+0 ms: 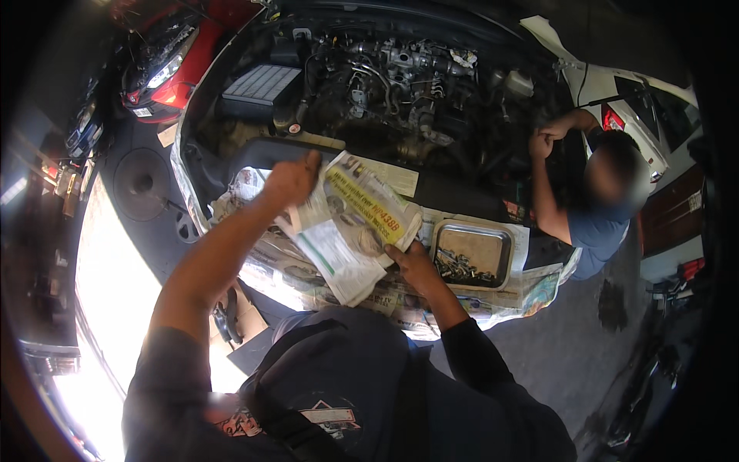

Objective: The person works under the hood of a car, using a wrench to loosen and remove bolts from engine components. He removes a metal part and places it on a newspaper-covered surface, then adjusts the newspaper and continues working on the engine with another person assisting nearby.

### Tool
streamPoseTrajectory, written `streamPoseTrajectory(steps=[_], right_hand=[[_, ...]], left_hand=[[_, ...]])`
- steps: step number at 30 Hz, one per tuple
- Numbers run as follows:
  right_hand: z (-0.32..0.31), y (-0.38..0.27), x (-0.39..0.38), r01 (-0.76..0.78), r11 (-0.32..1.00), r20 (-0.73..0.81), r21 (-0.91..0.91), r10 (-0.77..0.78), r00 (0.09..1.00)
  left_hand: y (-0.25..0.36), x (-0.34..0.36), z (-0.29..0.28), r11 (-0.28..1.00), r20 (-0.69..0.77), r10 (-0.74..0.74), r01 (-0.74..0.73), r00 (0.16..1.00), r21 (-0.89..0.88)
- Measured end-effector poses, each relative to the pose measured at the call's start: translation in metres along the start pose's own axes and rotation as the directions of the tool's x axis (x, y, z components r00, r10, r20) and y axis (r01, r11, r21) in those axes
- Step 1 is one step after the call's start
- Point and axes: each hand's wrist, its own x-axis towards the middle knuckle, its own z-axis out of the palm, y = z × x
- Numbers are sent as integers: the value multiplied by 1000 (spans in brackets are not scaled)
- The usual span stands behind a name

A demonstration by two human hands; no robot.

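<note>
My left hand is raised over the front of an open engine bay and grips the upper edge of a folded newspaper sheet. My right hand pinches the lower right edge of the same newspaper. The paper hangs between both hands above more newspaper spread along the car's front edge. Just to the right of my right hand lies a metal tray with several small bolts and parts heaped in its near corner.
Another person leans in from the right, a hand on the engine bay's side. A red car stands at the upper left, a white car at the upper right. A dark round object lies on the floor left.
</note>
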Motion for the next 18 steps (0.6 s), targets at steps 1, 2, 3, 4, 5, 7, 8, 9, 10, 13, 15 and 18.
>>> streamPoseTrajectory(steps=[1, 2, 3, 4, 5, 7, 8, 9, 10, 13, 15, 18], right_hand=[[-6, -4, -9, -28, 998, 19, -60, 30, 999], [-11, -10, -9, -12, 998, 39, -55, 14, 999], [-15, -13, -17, -22, 997, 49, -70, 26, 998], [-18, -17, -21, -8, 996, 63, -93, 14, 998], [-23, -21, -26, -64, 996, 68, -70, 69, 995], [-30, -24, -30, -126, 990, 97, 56, 120, 988], [-34, -23, -31, -117, 988, 119, 104, 105, 987], [-38, -22, -31, -109, 992, 94, 69, 102, 990], [-43, -20, -29, -104, 987, 67, 125, 96, 993], [-57, -13, -21, -92, 976, 6, 197, 92, 996], [-68, -14, -11, -30, 980, -9, 198, 33, 999], [-75, -28, 16, -18, 986, 5, 168, 18, 1000]], left_hand=[[-13, 10, -9, 996, 16, -88, 87, 996, 9], [-28, 22, -20, 997, -115, 41, -32, 993, 75], [-40, 34, -27, 998, -96, -52, 56, 994, 39], [-53, 45, -35, 991, -101, -135, 136, 986, 10], [-68, 53, -42, 987, -120, -158, 162, 980, 20], [-99, 62, -57, 976, -142, -204, 212, 968, 42], [-120, 61, -65, 973, -192, -201, 219, 961, 74], [-143, 59, -77, 969, -221, -198, 225, 955, 106], [-168, 55, -89, 929, -267, -354, 370, 896, 10], [-264, 9, -127, 863, -471, -450, 505, 759, -12], [-324, -39, -146, 796, -553, -562, 583, 614, -162], [-374, -120, -152, 711, -607, -639, 664, 473, -232]])
